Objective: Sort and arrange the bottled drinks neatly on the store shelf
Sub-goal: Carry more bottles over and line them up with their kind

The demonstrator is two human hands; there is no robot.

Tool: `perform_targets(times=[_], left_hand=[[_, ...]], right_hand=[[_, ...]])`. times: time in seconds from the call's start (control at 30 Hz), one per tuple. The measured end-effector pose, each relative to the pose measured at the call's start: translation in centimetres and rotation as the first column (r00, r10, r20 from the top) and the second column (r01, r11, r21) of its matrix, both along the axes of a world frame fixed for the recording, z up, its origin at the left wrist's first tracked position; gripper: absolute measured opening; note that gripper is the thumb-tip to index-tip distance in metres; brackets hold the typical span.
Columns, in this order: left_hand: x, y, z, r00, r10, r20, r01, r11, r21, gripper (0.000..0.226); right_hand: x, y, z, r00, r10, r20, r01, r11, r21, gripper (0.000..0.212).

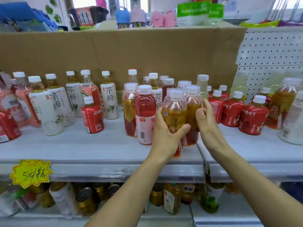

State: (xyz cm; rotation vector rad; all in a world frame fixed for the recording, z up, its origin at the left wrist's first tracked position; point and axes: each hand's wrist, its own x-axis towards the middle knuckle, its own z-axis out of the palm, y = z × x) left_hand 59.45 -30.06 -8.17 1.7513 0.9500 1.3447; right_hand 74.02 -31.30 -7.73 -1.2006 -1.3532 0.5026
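Observation:
My left hand (165, 133) wraps around an amber tea bottle (174, 112) with a white cap at the middle front of the white shelf (98, 149). My right hand (206, 122) hovers just to its right with fingers apart, beside a second amber bottle (193, 105), holding nothing. A pink drink bottle (146, 115) and another amber bottle (130, 110) stand just left of my left hand. Several white-labelled tea bottles (109, 99) stand to the left. Short red-labelled bottles (253, 115) cluster on the right.
A brown cardboard sheet (131, 51) backs the shelf, with white pegboard (270, 51) at the right. A yellow price tag (30, 172) hangs on the shelf's front rail. More bottles and cans (85, 199) fill the lower shelf. A lone red bottle (92, 115) stands left of centre.

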Motion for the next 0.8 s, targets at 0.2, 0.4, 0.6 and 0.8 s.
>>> perform_targets(times=[0.2,0.4,0.6,0.8], left_hand=[[0.0,1.0,-0.1,0.996,0.013,-0.089,-0.013,1.0,0.003,0.094],[-1.3,0.2,-1.1,0.968,-0.017,-0.249,0.017,1.0,-0.002,0.112],[-0.8,0.4,-0.8,0.954,0.071,-0.292,-0.06,0.997,0.046,0.114],[-2.2,0.0,-1.2,0.905,0.076,-0.42,-0.04,0.995,0.094,0.108]], right_hand=[[-1.3,-0.7,-0.4,0.981,-0.117,0.158,0.1,0.989,0.109,0.089],[-1.7,-0.5,-1.0,0.974,-0.169,0.151,0.148,0.979,0.138,0.098],[-2.5,-0.3,-1.2,0.931,-0.276,0.24,0.243,0.957,0.158,0.11],[-3.2,-0.9,-1.4,0.858,-0.353,0.373,0.299,0.934,0.195,0.096]])
